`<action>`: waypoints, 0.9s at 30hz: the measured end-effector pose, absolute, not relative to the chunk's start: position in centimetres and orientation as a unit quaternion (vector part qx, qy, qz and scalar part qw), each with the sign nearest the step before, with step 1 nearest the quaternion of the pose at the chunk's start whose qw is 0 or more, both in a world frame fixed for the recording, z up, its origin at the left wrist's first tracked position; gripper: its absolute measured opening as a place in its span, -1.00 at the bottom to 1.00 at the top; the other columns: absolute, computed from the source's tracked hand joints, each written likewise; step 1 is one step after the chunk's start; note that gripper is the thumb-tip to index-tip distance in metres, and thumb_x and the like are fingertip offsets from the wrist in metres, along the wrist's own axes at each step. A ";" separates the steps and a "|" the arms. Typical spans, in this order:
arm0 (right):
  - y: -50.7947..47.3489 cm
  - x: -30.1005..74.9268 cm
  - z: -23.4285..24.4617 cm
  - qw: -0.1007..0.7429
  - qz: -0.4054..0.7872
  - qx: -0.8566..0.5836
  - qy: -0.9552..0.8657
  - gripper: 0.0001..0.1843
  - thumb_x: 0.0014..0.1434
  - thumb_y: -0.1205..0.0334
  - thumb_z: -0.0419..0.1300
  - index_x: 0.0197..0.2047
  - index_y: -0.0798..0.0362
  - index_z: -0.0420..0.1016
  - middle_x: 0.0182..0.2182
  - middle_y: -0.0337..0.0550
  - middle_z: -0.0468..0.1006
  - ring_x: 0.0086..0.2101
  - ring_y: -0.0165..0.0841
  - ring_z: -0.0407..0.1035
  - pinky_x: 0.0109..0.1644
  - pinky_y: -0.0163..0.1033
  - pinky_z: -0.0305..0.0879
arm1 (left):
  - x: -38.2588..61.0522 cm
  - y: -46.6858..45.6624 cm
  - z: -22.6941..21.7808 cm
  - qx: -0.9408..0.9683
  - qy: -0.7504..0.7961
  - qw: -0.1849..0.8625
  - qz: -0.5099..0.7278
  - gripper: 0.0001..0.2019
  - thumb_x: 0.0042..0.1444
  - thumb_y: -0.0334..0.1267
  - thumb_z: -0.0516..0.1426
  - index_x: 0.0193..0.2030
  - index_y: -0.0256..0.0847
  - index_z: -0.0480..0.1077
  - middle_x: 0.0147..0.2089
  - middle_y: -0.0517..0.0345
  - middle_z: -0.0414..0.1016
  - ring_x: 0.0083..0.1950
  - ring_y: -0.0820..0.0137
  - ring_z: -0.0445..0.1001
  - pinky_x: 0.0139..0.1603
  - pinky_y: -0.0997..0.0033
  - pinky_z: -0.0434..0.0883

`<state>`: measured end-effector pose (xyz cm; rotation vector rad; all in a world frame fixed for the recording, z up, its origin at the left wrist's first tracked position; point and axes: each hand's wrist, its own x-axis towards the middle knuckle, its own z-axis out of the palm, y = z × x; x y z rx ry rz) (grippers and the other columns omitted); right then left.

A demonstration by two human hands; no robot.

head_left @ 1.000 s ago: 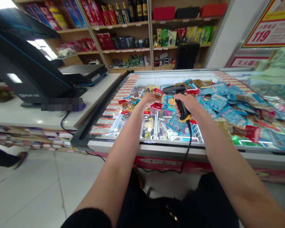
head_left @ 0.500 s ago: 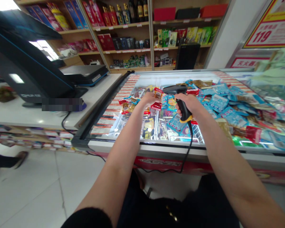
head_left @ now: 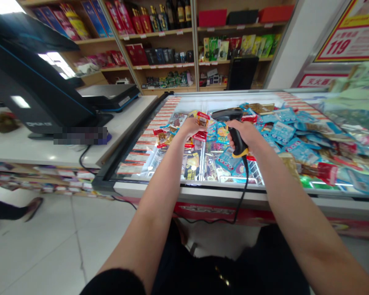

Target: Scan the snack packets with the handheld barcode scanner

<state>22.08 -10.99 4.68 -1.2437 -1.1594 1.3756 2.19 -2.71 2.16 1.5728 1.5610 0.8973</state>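
Observation:
My left hand [head_left: 191,128] is closed on a red snack packet [head_left: 203,118] above the freezer's glass top. My right hand [head_left: 240,133] grips the handle of a black and yellow barcode scanner [head_left: 227,114], whose head points left toward that packet. A black cord [head_left: 245,184] hangs from the scanner's handle down over the freezer's front edge. Left of my left hand lies a small pile of red and gold packets [head_left: 164,137]. To the right of the scanner spreads a large heap of mostly blue snack packets [head_left: 281,132].
A white counter [head_left: 123,123] on the left bears a dark checkout scale [head_left: 58,98]. Stocked shelves [head_left: 162,67] stand behind the freezer [head_left: 135,166]. Another person's foot [head_left: 33,208] is on the floor at the far left. More goods [head_left: 363,110] are piled at the right.
The red packet in my left hand has tilted and shifted slightly left. My right hand and the scanner stay almost still. The other person's foot has moved slightly right.

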 end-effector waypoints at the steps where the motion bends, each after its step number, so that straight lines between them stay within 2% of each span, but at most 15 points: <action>1: -11.0 22.1 4.6 0.461 0.556 -0.505 -0.471 -0.75 0.13 0.14 0.21 -0.51 0.07 0.35 -0.68 -0.20 0.41 -0.74 -0.41 0.27 -0.73 -0.31 0.24 | 1.9 -2.7 2.3 0.615 0.609 0.353 0.355 -0.76 -0.20 -0.34 0.33 -0.32 -0.25 0.48 -0.39 0.17 0.53 -0.30 0.30 0.55 -0.23 0.34 0.48; 7: -10.8 22.2 4.4 0.472 0.549 -0.504 -0.471 -0.75 0.15 0.16 0.18 -0.51 0.08 0.36 -0.68 -0.20 0.41 -0.75 -0.40 0.27 -0.73 -0.30 0.24 | -1.1 -1.5 2.9 0.607 0.683 0.169 0.370 -0.66 -0.14 -0.27 0.32 -0.17 -0.26 0.46 -0.20 0.07 0.55 -0.08 0.23 0.52 -0.03 0.32 0.43; 10: -10.9 22.2 4.4 0.478 0.552 -0.502 -0.464 -0.75 0.14 0.15 0.20 -0.51 0.08 0.37 -0.68 -0.19 0.41 -0.74 -0.39 0.27 -0.72 -0.29 0.24 | -2.8 -1.3 2.8 0.595 0.718 0.100 0.347 -0.58 -0.05 -0.25 0.27 -0.01 -0.25 0.42 -0.09 0.01 0.54 0.02 0.20 0.50 0.05 0.30 0.40; 12: -10.9 22.2 4.5 0.482 0.552 -0.498 -0.463 -0.75 0.14 0.16 0.19 -0.51 0.08 0.38 -0.67 -0.20 0.41 -0.74 -0.39 0.27 -0.71 -0.29 0.24 | -3.5 -1.7 2.7 0.580 0.745 0.068 0.324 -0.47 -0.02 -0.25 0.26 0.14 -0.23 0.35 0.02 -0.04 0.52 0.11 0.15 0.46 0.11 0.25 0.37; 14: -10.9 22.2 4.6 0.483 0.550 -0.500 -0.463 -0.75 0.15 0.17 0.18 -0.52 0.08 0.38 -0.67 -0.20 0.40 -0.74 -0.39 0.27 -0.72 -0.29 0.24 | -3.7 -2.2 2.8 0.564 0.773 0.041 0.288 -0.40 -0.02 -0.21 0.28 0.20 -0.18 0.31 0.13 -0.10 0.47 0.21 0.07 0.39 0.18 0.14 0.34; 19: -10.8 22.3 4.7 0.482 0.536 -0.514 -0.465 -0.73 0.17 0.18 0.15 -0.54 0.08 0.36 -0.68 -0.18 0.41 -0.74 -0.38 0.28 -0.73 -0.28 0.22 | -3.4 -2.9 2.8 0.568 0.798 0.037 0.197 -0.61 0.02 -0.12 0.25 0.03 -0.05 0.48 0.18 -0.07 0.45 0.28 -0.03 0.31 0.24 -0.04 0.28; 27: -10.8 23.0 5.1 0.497 0.524 -0.519 -0.457 -0.77 0.13 0.15 0.18 -0.49 0.07 0.36 -0.67 -0.21 0.42 -0.73 -0.42 0.27 -0.71 -0.33 0.23 | -0.4 -3.1 2.6 0.617 0.751 0.005 0.236 -0.65 0.13 -0.12 0.15 0.04 -0.11 0.48 0.13 -0.07 0.50 0.23 0.03 0.37 0.23 0.03 0.27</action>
